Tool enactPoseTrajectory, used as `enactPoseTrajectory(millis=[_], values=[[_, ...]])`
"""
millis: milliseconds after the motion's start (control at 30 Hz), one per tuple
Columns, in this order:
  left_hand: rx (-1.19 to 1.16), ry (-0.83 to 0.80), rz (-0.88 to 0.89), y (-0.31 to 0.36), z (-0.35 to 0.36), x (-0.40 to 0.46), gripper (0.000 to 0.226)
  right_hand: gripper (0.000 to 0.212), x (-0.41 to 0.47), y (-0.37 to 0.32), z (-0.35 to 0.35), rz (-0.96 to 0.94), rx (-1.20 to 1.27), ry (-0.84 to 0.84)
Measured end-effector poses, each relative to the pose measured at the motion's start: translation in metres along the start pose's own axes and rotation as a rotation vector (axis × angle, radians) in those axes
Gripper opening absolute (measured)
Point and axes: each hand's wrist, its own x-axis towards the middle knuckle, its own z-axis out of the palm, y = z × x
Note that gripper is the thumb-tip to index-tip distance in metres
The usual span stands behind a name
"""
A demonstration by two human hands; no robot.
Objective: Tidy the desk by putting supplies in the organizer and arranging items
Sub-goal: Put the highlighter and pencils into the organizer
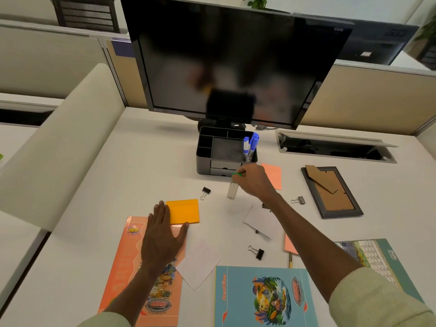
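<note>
A grey desk organizer stands below the monitor, with two blue-capped markers upright in its right compartment. In front of it my right hand pinches the green cap end of a clear marker, which hangs tilted just above the desk. My left hand lies flat with straight fingers on an orange booklet, its fingertips at the edge of an orange sticky-note pad. Three black binder clips lie loose: one left of the marker, one by the frame, one nearer me.
A picture frame lies face down at right. White papers, pink notes, a blue booklet and a calendar are scattered on the desk. An open cable hatch is at back right. A pencil lies partly under my arm.
</note>
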Motion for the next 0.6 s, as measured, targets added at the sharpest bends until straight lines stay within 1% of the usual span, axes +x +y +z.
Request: enactPoseTrajectory(millis=[100,200,467,600], values=[[-0.007,-0.001,0.001,0.000,0.000,0.000,0.091,0.017,0.005,-0.023,-0.007,-0.111,-0.015,0.047],[-0.004,0.003,0.004,0.001,-0.001,0.000,0.091,0.019,0.011,-0.041,-0.012,-0.174,0.010,0.101],[-0.020,0.013,0.000,0.001,0.000,0.000,0.092,0.027,0.033,-0.069,-0.011,-0.274,0.015,0.218],[-0.023,0.013,-0.007,0.001,0.001,0.001,0.091,0.031,0.047,-0.074,-0.001,-0.291,-0.009,0.196]])
